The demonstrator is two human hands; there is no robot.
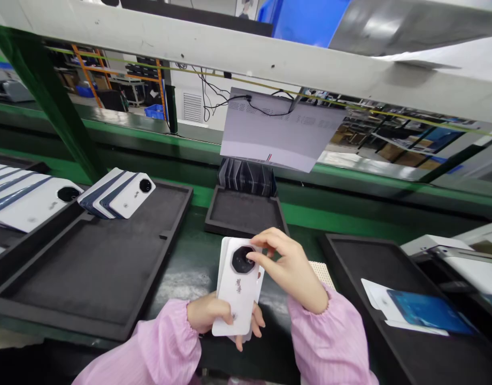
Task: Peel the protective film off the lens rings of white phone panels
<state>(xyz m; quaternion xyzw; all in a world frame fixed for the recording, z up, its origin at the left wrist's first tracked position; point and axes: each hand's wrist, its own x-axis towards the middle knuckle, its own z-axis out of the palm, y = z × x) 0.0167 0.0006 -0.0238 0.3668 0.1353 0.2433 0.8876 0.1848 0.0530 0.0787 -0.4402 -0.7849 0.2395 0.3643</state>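
Note:
A white phone back cover [238, 305] with a black octagonal camera window [243, 260] faces me, its lower end toward my body. Behind it, more pale panels show at its edges, so the piece seems to be a small stack. My left hand [212, 313] grips the lower end, thumb on the front and fingers underneath. At the upper right corner, my right hand [281, 258] pinches the cover, with the thumb over the camera window and the index finger on the top edge.
A black foam tray [109, 278] at left bears a fanned row of white covers [129, 198]; more covers [33, 206] lie farther left. Ahead, a smaller tray [246, 208] holds dark sheets [246, 179] below a hanging monitor [280, 128]. A right-hand tray [362, 248] carries a blue-filmed panel [430, 310].

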